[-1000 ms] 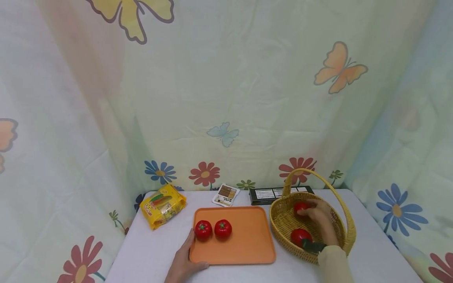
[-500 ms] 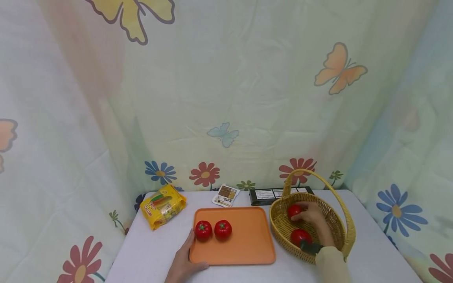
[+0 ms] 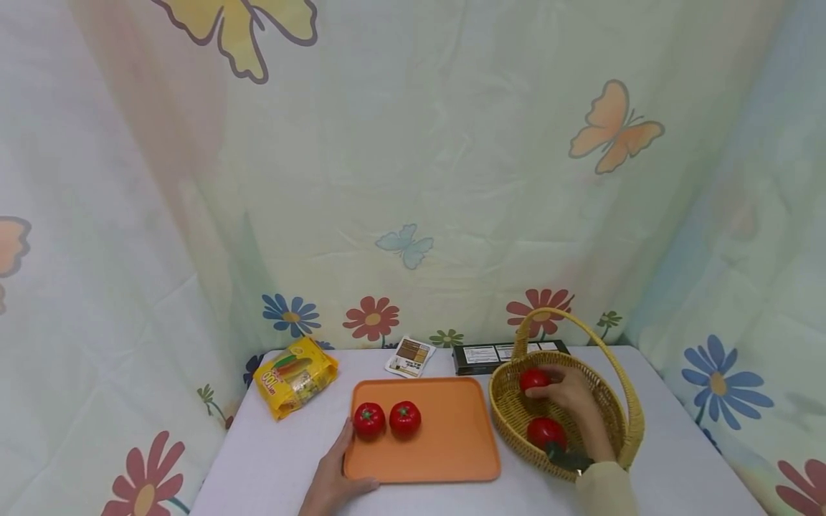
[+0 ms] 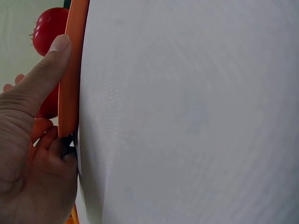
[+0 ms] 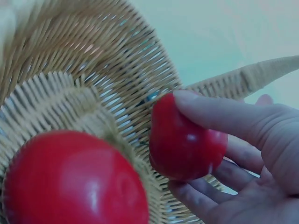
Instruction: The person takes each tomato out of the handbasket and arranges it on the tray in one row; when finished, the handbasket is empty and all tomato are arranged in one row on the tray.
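My left hand [image 3: 335, 476] holds the orange tray [image 3: 452, 430] at its near left corner, thumb on the front edge, fingers along the left side. On the tray's left half sit two red tomatoes with green tops, one at left [image 3: 369, 421] and one beside it [image 3: 405, 419]. Inside the wicker basket [image 3: 510, 423], my right hand [image 3: 571, 393] grips a red tomato [image 5: 184, 140] between thumb and fingers. A larger-looking, smooth red fruit [image 5: 77, 182] lies in the basket nearer the wrist. Its underside is hidden.
The basket's tall handle [image 3: 629, 390] arches over my right forearm. At the back lie a yellow snack packet [image 3: 297, 376], a small white-and-brown packet [image 3: 411, 356] and a black box [image 3: 477, 358] behind the basket. A printed curtain [image 3: 413, 179] hangs behind the table.
My right hand has moved left inside the basket, and the gripped tomato has shifted left with it. The left hand and the tray stay in place.
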`<move>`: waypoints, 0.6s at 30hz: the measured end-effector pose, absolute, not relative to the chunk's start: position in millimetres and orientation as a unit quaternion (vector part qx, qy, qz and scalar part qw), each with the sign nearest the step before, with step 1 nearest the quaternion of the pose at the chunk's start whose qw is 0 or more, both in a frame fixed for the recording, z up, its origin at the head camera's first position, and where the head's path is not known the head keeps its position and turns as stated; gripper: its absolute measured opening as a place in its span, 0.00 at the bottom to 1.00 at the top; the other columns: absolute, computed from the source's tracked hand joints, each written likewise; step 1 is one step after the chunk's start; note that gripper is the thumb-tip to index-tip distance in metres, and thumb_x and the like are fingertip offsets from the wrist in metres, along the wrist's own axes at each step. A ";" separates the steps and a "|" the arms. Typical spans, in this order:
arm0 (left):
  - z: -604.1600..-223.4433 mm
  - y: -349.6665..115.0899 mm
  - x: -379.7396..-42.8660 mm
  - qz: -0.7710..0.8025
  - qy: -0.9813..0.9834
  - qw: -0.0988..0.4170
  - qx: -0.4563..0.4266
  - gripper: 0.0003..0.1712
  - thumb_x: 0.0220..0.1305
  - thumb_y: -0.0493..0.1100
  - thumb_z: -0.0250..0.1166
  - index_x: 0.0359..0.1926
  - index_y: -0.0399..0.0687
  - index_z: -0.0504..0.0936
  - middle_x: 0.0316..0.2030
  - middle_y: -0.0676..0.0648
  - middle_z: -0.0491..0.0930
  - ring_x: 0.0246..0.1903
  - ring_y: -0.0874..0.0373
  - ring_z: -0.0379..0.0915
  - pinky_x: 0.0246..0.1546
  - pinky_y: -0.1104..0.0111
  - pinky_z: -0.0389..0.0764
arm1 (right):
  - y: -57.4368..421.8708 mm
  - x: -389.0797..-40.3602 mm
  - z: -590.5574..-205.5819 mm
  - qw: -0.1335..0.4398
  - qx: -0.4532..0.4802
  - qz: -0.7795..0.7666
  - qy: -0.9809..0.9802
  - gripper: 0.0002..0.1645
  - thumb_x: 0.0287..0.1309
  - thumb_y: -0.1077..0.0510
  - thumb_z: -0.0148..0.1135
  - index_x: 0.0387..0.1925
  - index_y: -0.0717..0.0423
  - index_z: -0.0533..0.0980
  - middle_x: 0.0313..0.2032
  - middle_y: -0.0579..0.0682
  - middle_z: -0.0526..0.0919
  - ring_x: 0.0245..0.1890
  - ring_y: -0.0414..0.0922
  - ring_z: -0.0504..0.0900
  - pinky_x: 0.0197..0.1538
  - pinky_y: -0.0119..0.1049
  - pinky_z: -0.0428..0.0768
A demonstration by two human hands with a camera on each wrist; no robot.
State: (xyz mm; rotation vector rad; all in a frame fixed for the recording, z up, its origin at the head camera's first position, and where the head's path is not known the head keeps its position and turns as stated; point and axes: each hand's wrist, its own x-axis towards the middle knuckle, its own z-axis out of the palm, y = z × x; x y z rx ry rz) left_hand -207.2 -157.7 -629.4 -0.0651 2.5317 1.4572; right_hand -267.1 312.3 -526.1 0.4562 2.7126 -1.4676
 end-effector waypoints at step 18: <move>-629.0 -156.5 -206.6 0.496 0.861 0.111 -0.023 0.80 0.40 0.55 0.91 0.86 0.42 0.52 0.84 0.34 0.53 0.81 0.27 0.48 0.78 0.32 0.58 | 296.6 -242.8 -494.2 0.011 0.058 -0.521 0.852 0.46 0.63 0.52 0.80 0.75 0.66 0.70 0.66 0.71 0.78 0.62 0.65 0.78 0.59 0.51 0.90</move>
